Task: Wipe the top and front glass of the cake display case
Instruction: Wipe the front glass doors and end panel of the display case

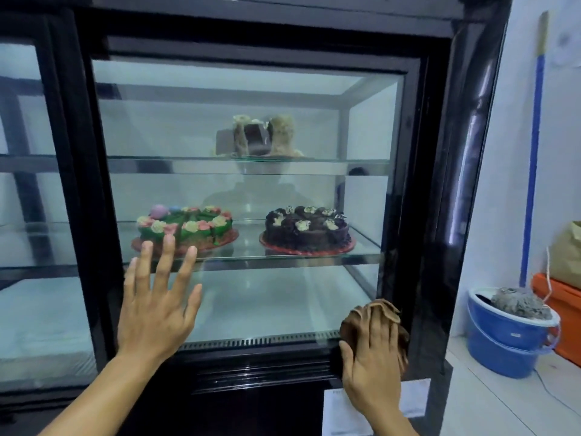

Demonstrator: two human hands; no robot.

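1. right hand [372, 357] lies flat, fingers straight, pressing a brown cloth [382, 309] on the lower right corner of the front glass [267, 294]; left hand [157, 303] is spread against the pane, holding nothing.
2. cloth looks soft and light, best palmed bunched; glass is stiff, slick and probably fragile, so press gently.
3. black frame [440, 184] bounds each stroke; open pane lies up and leftward; mop bucket [509, 338] stands well apart.
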